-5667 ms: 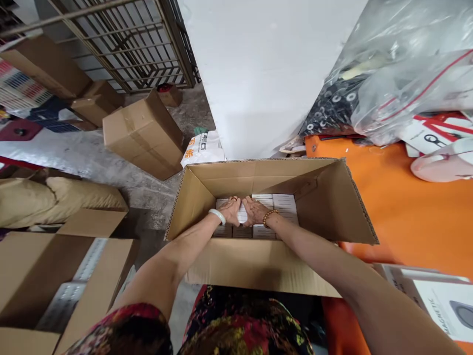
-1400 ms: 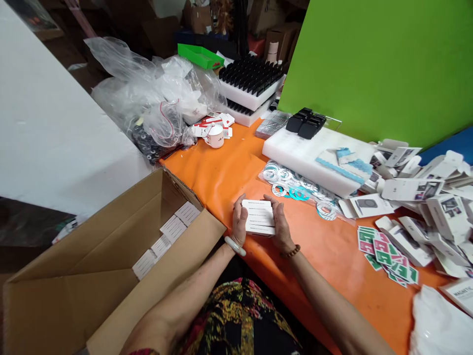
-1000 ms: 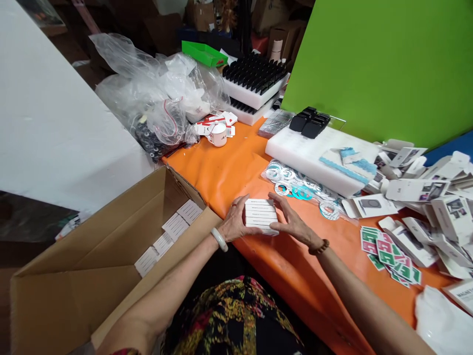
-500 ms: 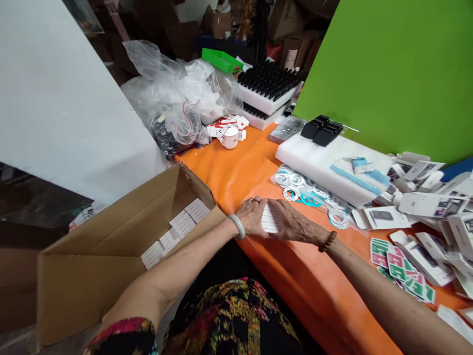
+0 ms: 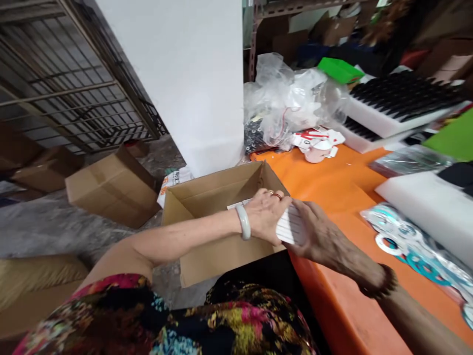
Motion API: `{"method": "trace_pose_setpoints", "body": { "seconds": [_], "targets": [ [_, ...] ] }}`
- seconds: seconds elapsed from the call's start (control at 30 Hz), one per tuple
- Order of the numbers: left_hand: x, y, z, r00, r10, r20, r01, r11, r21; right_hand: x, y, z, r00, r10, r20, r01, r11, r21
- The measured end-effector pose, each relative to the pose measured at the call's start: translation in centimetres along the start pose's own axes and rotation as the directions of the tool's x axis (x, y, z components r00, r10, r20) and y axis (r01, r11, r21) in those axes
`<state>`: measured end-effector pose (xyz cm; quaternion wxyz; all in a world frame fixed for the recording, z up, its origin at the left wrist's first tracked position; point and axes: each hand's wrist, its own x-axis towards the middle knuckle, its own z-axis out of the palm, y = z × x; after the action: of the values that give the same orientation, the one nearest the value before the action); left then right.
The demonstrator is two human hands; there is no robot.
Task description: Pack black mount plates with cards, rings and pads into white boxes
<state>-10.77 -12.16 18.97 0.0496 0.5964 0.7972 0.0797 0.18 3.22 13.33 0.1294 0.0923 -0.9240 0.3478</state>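
Note:
A row of thin white boxes [image 5: 291, 226], pressed end to end, is squeezed between my two hands over the table's edge. My left hand [image 5: 264, 214], with rings and a pale bangle at the wrist, grips its left side. On the opposite side my right hand [image 5: 318, 235] wraps round the boxes, a beaded bracelet behind it. Under my left forearm stands an open cardboard box [image 5: 218, 264]. Inside it, part of some white boxes [image 5: 236, 204] shows; my left hand and arm hide the rest.
On the orange table [image 5: 343, 190] lie a bag of ring-shaped pieces [image 5: 410, 246], a white foam block [image 5: 421, 197], a pinkish cup [image 5: 318, 149] and crumpled plastic bags [image 5: 295, 98]. Black pieces stand in foam trays [image 5: 384, 118] behind. A closed carton [image 5: 113, 190] rests on the floor at left.
My view has swung left. Both hands, with the white boxes between them, have moved left from over the table toward the cardboard box, and my left forearm now crosses its opening.

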Motion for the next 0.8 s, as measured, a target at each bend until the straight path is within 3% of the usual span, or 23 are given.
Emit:
{"method": "trace_pose_setpoints", "body": {
  "seconds": [0.07,0.17,0.27,0.4,0.6,0.8],
  "targets": [
    [-2.0,-2.6,-0.6,0.993,-0.113,0.018,0.111,0.991,0.075,3.8,-0.9,2.1,0.995,-0.094,0.04,0.095,0.995,-0.033],
    [-4.2,-6.6,0.4,0.953,-0.298,0.064,0.286,0.947,0.149,8.7,-0.9,6.3,0.975,-0.19,0.116,0.196,0.98,-0.042],
    [-5.4,-10.1,3.0,0.876,-0.463,0.133,0.44,0.882,0.17,12.1,0.4,11.0,0.955,-0.209,0.212,0.217,0.976,-0.015],
    [-5.9,-13.5,7.5,0.759,-0.618,0.203,0.593,0.786,0.177,14.7,3.0,16.6,0.913,-0.19,0.36,0.223,0.973,-0.052],
    [-7.4,-15.8,13.3,0.678,-0.715,0.17,0.704,0.698,0.128,16.3,5.6,22.2,0.835,-0.249,0.492,0.321,0.944,-0.068],
    [-10.5,-16.3,17.3,0.643,-0.754,0.136,0.751,0.655,0.079,16.1,5.7,25.3,0.773,-0.294,0.562,0.398,0.915,-0.07]
  ]
}}
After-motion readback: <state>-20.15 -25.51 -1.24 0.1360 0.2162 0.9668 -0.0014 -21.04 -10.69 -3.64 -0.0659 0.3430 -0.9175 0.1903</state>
